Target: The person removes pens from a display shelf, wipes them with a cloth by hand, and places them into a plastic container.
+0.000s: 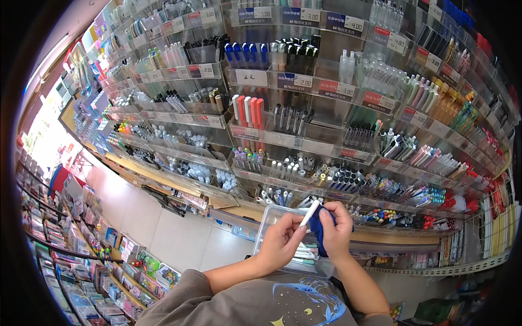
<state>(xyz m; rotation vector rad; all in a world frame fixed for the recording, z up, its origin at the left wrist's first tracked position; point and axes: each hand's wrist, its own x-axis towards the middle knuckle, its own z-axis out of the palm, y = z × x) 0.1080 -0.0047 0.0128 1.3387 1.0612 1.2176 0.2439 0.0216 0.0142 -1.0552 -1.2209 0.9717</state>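
Note:
Between finger and thumb, my left hand [281, 242] pinches a white pen [309, 213], which points up and to the right. My right hand [337, 227] grips a dark blue cloth [317, 231] close beside the pen. Both hands are above a clear plastic box [268, 217] that holds several pens [305, 254]. The hands and cloth hide part of the box.
Tiered clear shelves of pens with price tags [294, 82] rise in front. A wooden ledge [391, 237] runs below them. At the lower left stand racks of small goods [92, 261], beside a tiled floor [117, 198].

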